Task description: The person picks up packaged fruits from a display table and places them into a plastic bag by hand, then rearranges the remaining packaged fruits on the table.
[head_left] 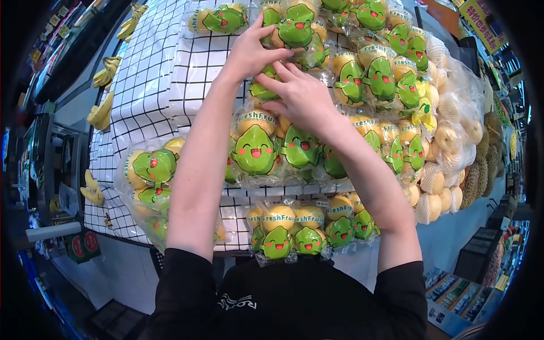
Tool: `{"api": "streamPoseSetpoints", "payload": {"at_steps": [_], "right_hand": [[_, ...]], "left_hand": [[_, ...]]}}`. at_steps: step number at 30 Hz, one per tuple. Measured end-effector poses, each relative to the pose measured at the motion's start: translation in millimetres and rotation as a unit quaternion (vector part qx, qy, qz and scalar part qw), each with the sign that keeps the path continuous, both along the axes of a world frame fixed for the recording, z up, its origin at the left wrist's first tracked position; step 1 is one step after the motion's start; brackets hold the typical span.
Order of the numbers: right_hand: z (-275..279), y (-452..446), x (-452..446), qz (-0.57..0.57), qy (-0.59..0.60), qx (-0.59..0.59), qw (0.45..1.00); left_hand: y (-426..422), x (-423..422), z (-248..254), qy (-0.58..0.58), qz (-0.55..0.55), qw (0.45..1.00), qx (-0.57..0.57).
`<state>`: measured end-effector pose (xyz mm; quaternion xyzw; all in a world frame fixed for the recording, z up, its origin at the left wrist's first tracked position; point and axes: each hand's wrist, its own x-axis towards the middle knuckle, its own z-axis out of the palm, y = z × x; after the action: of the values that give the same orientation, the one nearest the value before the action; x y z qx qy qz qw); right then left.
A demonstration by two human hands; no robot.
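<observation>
Clear plastic bags of round yellow fruit, printed with "FreshFruit" and a green smiling cartoon, lie in rows around my hands. My left hand [255, 52] reaches to the upper rows, thumb and fingers apart around the side of one fruit bag [294, 28]. Just below and to the right, my right hand [303, 95] has its thumb and fingers curved around another fruit bag [262, 89], which is partly hidden. The fingertips of the two hands almost meet. Below them lies a row with a larger fruit bag [255, 150].
A white checked cloth [192, 73] covers the stepped stand. One bag [224, 20] lies apart at the top; more bags [153, 170] are heaped at left. Bananas [102, 110] line the left edge. Net-wrapped pale fruit [447, 136] and spiky durians [487, 150] stand at right.
</observation>
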<state>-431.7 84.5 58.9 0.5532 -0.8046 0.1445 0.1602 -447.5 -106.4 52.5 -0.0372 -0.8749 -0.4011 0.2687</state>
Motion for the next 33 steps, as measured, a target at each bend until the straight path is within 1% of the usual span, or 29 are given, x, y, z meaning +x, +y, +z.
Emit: {"api": "streamPoseSetpoints", "payload": {"at_steps": [2, 3, 5, 6, 8, 9, 10, 11, 12, 13, 14, 15, 16, 17, 19, 21, 23, 24, 26, 27, 29, 30, 32, 33], "right_hand": [[1, 1, -3, -0.001, 0.018, -0.015, 1.000], [3, 1, -2, -0.004, 0.021, -0.016, 1.000], [7, 2, -1, -0.019, -0.056, 0.009, 0.998], [7, 5, 0, -0.023, -0.052, 0.005, 0.998], [8, 11, 0, 0.002, -0.046, -0.047, 0.998], [15, 15, -5, 0.000, -0.040, -0.051, 0.998], [23, 19, -13, -0.017, -0.189, -0.123, 0.974], [29, 21, -20, -0.032, -0.334, -0.190, 0.923], [29, 19, -29, -0.108, -0.298, -0.240, 0.917], [28, 16, -36, -0.112, -0.298, -0.243, 0.916], [27, 9, -42, -0.136, -0.189, -0.261, 0.937], [24, 1, -49, -0.159, -0.078, -0.276, 0.945], [23, -8, -54, -0.169, -0.052, -0.255, 0.951], [20, -13, -55, -0.173, -0.053, -0.259, 0.949], [30, -25, -49, -0.274, -0.095, -0.168, 0.942], [28, -33, -58, -0.265, -0.093, -0.188, 0.941], [31, -33, -62, -0.236, -0.150, -0.195, 0.940], [34, -31, -64, -0.238, -0.150, -0.194, 0.940], [39, -25, -66, -0.218, -0.183, -0.195, 0.939], [41, -22, -68, -0.218, -0.182, -0.195, 0.939], [45, -16, -70, -0.216, -0.286, -0.203, 0.911], [48, -13, -70, -0.215, -0.284, -0.203, 0.912], [51, -6, -66, -0.227, -0.337, -0.239, 0.882], [49, -5, -71, -0.226, -0.337, -0.238, 0.882]], "left_hand": [[1, 1, 1, 0.000, -0.034, 0.999, 0.036], [2, 2, 3, 0.004, -0.036, 0.999, 0.034], [5, 6, 6, -0.015, -0.029, 0.998, 0.047], [5, 7, 5, -0.011, -0.032, 0.998, 0.043], [3, 5, -1, -0.006, -0.042, 0.998, 0.051], [3, 4, -2, 0.000, -0.045, 0.998, 0.047], [5, 4, -5, 0.018, -0.040, 0.998, 0.041], [6, 3, -8, 0.035, -0.035, 0.998, 0.036], [7, 2, -9, 0.041, -0.025, 0.999, 0.018], [9, 4, -7, 0.040, -0.029, 0.999, 0.017], [11, 6, -6, 0.035, -0.002, 0.999, -0.007], [12, 8, -4, 0.030, 0.025, 0.999, -0.032], [12, 7, -5, 0.032, 0.033, 0.999, -0.022], [13, 7, -7, 0.031, 0.028, 0.999, -0.026], [12, 7, -7, 0.014, 0.038, 0.999, -0.018], [14, 8, -8, -0.005, 0.017, 0.999, -0.033], [24, 12, -11, -0.016, 0.077, 0.992, -0.096], [27, 15, -11, -0.016, 0.075, 0.992, -0.095], [30, 20, -9, -0.060, 0.081, 0.991, -0.089], [32, 23, -7, -0.059, 0.081, 0.991, -0.088], [33, 32, -4, -0.072, 0.070, 0.991, -0.085], [34, 35, -3, -0.070, 0.072, 0.991, -0.085], [38, 42, -5, -0.038, 0.019, 0.998, -0.045], [39, 45, -6, -0.039, 0.021, 0.998, -0.044]]}}
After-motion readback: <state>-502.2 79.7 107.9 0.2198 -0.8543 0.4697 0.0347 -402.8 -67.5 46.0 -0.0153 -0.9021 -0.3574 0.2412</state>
